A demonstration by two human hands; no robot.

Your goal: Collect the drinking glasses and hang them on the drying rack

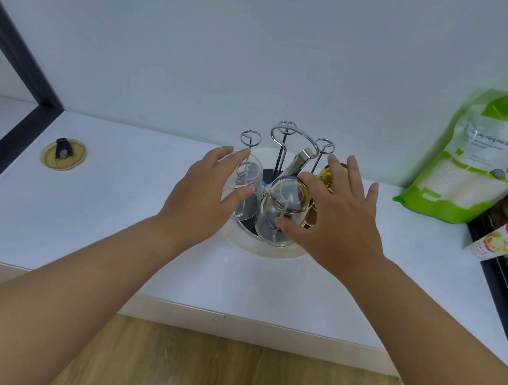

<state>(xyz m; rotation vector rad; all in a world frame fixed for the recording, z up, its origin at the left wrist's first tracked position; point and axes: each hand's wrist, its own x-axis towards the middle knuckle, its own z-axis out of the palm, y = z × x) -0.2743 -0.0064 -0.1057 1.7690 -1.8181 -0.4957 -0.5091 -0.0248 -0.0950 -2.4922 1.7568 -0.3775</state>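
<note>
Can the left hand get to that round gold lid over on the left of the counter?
Probably yes. The left hand is open by a clear glass on the rack, and only bare counter lies between it and the lid.

Two bare forearms come in from the lower corners, with no sleeves, watch or bracelet on the parts in view (the elbows fall outside the picture). The left hand (203,191) and the right hand (335,218) wear no gloves and no rings. The fingernails that show are short and unpainted.
</note>
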